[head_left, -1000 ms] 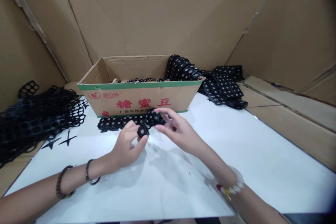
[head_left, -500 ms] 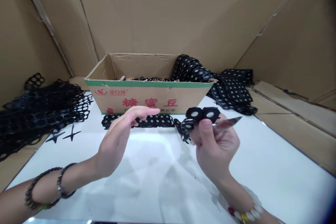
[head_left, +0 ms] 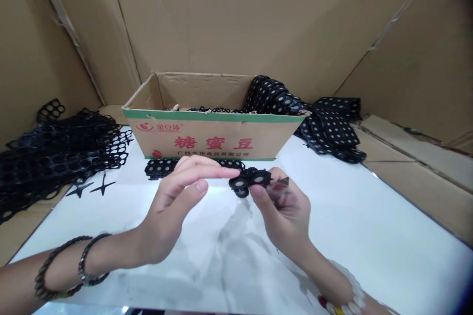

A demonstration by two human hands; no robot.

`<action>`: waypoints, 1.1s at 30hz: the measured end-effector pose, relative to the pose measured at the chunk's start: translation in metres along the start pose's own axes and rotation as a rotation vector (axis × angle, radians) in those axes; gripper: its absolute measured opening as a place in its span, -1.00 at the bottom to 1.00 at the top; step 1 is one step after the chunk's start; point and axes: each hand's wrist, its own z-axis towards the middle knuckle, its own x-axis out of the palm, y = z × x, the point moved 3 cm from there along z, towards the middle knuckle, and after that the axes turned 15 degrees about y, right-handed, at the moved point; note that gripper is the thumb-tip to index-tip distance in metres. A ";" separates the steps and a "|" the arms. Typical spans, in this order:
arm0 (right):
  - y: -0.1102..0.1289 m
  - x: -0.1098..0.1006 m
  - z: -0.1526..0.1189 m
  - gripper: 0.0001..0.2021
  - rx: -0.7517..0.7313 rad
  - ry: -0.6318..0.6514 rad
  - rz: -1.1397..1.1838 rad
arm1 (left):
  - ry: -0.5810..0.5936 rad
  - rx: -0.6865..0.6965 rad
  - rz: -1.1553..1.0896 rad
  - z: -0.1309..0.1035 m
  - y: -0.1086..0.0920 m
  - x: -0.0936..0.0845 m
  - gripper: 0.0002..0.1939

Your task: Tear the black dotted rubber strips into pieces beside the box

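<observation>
Between thumb and fingers, my right hand (head_left: 283,209) pinches a small cluster of black round pieces with pale centres (head_left: 254,179). A pointed, blade-like piece (head_left: 281,184) also sits in that hand, partly hidden by the fingers. My left hand (head_left: 181,202) has its fingers stretched out with the thumb apart, and its index fingertip reaches the left end of the cluster. Behind the left hand, a black strip with pale dots (head_left: 158,167) lies along the foot of the cardboard box (head_left: 210,138).
Black ring-patterned sheets (head_left: 66,152) are heaped at the left, near two black star-shaped scraps (head_left: 102,185). Dotted black strips (head_left: 328,128) drape from the box to the right. Cardboard walls (head_left: 236,15) surround the white table (head_left: 369,226).
My right hand has moved left and slightly down with the black cluster. My left hand has shifted right, its index fingertip now at the cluster.
</observation>
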 end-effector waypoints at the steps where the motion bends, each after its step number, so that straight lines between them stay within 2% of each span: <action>1: 0.000 0.001 0.000 -0.76 0.007 0.013 -0.002 | -0.001 0.000 0.006 0.000 0.000 0.000 -0.70; 13: -0.004 0.004 -0.005 -0.79 0.032 0.096 0.009 | -0.029 0.048 0.218 -0.001 -0.005 0.002 -0.73; 26: -0.004 0.005 -0.004 -0.78 0.049 0.128 0.000 | 0.001 0.044 0.215 -0.003 -0.001 0.003 -0.72; 30: -0.006 0.007 -0.004 -0.79 0.068 0.170 0.028 | -0.014 -0.012 0.212 -0.001 0.004 0.002 -0.82; 33: -0.007 0.011 -0.004 -0.82 0.093 0.283 0.011 | 0.101 -0.139 0.220 0.002 0.014 0.006 -0.77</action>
